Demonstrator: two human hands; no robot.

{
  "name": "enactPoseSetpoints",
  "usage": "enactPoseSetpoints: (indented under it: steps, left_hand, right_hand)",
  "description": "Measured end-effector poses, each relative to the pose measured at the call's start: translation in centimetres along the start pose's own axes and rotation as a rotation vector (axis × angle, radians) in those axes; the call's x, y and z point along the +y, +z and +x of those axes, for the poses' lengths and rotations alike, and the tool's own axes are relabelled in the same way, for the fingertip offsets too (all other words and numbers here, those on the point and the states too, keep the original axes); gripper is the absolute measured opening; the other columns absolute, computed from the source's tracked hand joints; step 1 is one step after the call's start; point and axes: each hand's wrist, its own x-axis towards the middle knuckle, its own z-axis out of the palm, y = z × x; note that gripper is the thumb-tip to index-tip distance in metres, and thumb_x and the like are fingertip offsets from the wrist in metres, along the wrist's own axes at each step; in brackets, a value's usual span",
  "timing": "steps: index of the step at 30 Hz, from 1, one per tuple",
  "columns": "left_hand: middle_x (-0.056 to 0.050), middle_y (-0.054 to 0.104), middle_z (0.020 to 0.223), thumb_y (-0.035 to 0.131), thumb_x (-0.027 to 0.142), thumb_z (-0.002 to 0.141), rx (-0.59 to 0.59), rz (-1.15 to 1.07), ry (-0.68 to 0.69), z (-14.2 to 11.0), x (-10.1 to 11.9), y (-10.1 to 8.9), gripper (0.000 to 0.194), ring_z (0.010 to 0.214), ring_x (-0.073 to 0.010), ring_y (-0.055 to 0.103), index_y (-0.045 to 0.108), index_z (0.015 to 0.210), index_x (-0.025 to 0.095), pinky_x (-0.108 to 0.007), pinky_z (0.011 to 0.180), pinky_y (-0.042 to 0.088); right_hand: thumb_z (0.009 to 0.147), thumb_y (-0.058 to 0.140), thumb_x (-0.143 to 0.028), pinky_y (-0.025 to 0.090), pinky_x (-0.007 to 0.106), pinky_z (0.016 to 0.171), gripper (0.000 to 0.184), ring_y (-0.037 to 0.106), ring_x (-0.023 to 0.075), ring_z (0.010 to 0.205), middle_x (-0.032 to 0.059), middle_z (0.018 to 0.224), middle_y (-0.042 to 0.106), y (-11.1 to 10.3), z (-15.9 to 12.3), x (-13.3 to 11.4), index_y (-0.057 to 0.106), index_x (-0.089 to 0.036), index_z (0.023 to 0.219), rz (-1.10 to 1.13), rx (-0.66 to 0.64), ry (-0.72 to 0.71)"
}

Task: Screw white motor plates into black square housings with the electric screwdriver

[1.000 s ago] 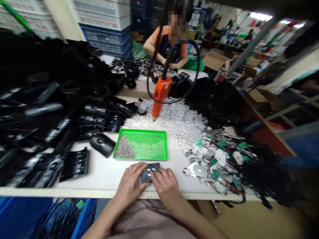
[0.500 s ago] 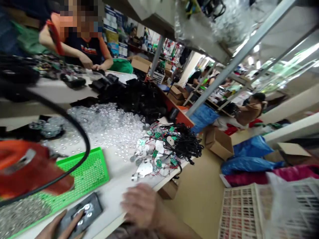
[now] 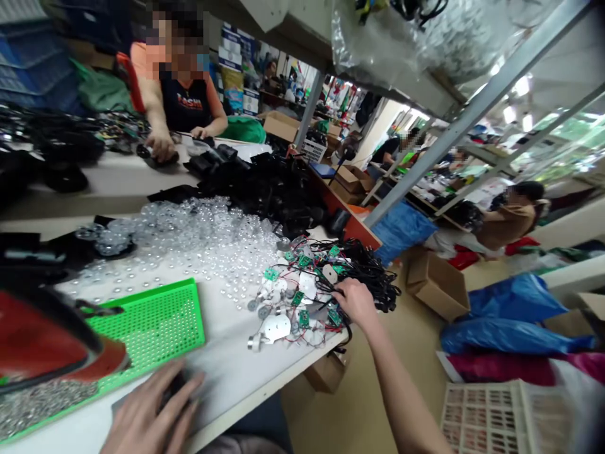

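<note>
At lower left, the left hand (image 3: 151, 410) lay blurred over a dark casing (image 3: 120, 401), its grip unclear. The right hand (image 3: 358, 301), fingers apart, touched black wires (image 3: 373, 284) beside green circuit boards (image 3: 303, 318); an orange screwdriver (image 3: 47, 334) blocked the left edge.

**One head-worn camera, tipped sideways over the bench**

The camera sits on the worker's head and looks forward and down, rolled so that the edge of the workbench (image 3: 227, 403) runs diagonally across the frame. Closest, at the bottom edge, are the left hand (image 3: 151, 410) and right hand (image 3: 357, 302), with a green perforated tray (image 3: 155, 321) just beyond. The view faces along the bench toward a co-worker (image 3: 182, 94), and past a steel shelf upright (image 3: 472, 113) it reaches far into the workshop, to a person in a brown top (image 3: 513, 224).
</note>
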Motion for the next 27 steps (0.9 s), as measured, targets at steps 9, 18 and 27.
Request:
enactPoseSetpoints:
  steps: [9, 18, 27]
  left_hand:
    - [-0.011, 0.054, 0.138, 0.049, 0.032, 0.093, -0.184, -0.236, -0.210, 12.0, 3.4, 4.3, 0.043, 0.127, -0.0284, 0.051, 0.051, 0.135, 0.023, -0.049, 0.104, 0.043]
    - [-0.012, 0.054, 0.141, 0.076, 0.035, 0.070, -0.493, -0.615, -0.266, 21.2, 5.5, 11.6, 0.086, 0.128, -0.0310, 0.051, 0.039, 0.145, 0.017, -0.039, 0.106, 0.039]
    - [-0.001, 0.073, 0.103, 0.069, 0.027, 0.072, -0.558, -0.737, -0.221, 20.2, 4.6, 12.7, 0.036, 0.093, -0.0230, 0.066, 0.070, 0.107, 0.021, -0.029, 0.082, 0.048]
  right_hand:
    - [0.096, 0.045, -0.030, 0.052, 0.029, 0.080, 0.023, 0.069, 0.0190, 0.086, 0.0075, 0.098, 0.072, -7.2, -0.3, -2.6, 0.061, -0.019, 0.108, 0.291, 0.455, -0.261]
    - [0.093, 0.051, -0.028, 0.054, 0.036, 0.087, 0.026, 0.069, 0.0214, 0.095, 0.0075, 0.105, 0.072, -17.0, 4.5, -5.8, 0.065, -0.019, 0.112, 0.294, 0.951, -0.258]
    - [0.090, 0.057, -0.023, 0.050, 0.022, 0.053, 0.012, 0.058, 0.0072, 0.054, -0.0015, 0.073, 0.062, -21.5, 8.3, -6.2, 0.061, -0.016, 0.100, 0.819, 1.165, -0.377]
